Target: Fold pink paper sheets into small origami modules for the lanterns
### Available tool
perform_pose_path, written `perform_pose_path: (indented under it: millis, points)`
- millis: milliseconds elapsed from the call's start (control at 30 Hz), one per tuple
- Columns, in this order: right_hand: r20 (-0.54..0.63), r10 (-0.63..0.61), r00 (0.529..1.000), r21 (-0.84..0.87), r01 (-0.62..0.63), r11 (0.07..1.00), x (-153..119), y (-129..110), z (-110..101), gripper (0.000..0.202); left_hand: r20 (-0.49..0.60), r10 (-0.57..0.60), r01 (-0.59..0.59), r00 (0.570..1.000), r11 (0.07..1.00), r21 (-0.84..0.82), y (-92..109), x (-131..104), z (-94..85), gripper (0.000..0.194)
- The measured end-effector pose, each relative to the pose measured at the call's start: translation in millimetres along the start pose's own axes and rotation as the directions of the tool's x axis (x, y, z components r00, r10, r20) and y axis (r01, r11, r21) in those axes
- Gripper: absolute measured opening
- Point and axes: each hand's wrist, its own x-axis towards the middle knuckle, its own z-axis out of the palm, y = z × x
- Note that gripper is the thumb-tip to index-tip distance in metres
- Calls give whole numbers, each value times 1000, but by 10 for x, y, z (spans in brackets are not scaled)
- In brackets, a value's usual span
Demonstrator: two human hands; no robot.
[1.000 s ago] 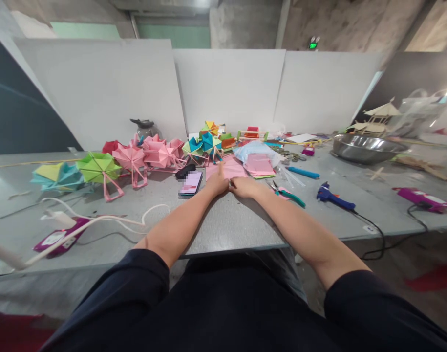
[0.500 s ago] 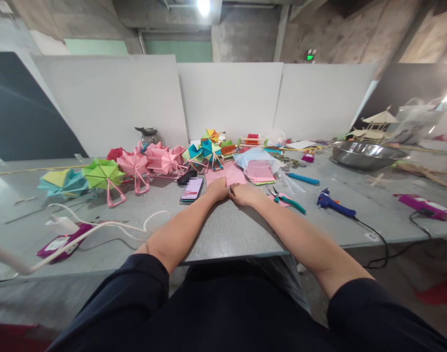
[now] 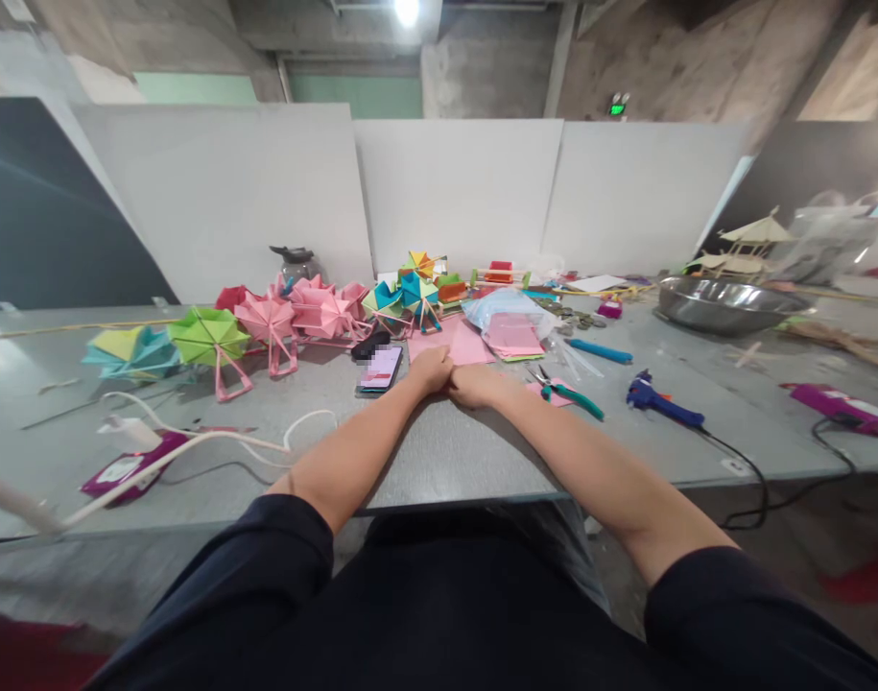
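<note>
My left hand (image 3: 434, 369) and my right hand (image 3: 474, 385) meet at the middle of the table, touching each other with fingers curled in. Whatever is pinched between them is hidden by the fingers. Just beyond them lies a flat sheet of pink paper (image 3: 449, 338), its near edge partly behind my hands. A stack of pink paper (image 3: 514, 336) in a clear plastic bag is to the right of that sheet. To the left of my left hand is a phone (image 3: 381, 369) with its screen lit. Pliers (image 3: 568, 392) with green handles rest right of my right hand.
Several folded paper umbrella-like pieces, among them a green one (image 3: 209, 336), stand at the left. A blue glue gun (image 3: 661, 400), a blue tube-shaped tool (image 3: 600, 350) and a metal bowl (image 3: 730, 305) are at the right. A white cable (image 3: 215, 437) crosses the left side. Boards (image 3: 457, 192) stand behind.
My two hands have drawn closer together and now overlap, and the right fingers have curled in more. The view has shifted slightly; the objects on the table stay in place.
</note>
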Motion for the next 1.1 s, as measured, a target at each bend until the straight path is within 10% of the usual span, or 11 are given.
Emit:
perform_pose_path:
  millis: [600,1100]
  points:
    - [-20,157,987,31,-156,987,-107,531,-89,40,1,73,-72,997,980,-183,-48,-91,6,47]
    - [-3,125,992,65,-125,990,-53,489,-98,34,-2,56,-55,998,973,-225,-68,0,14,38]
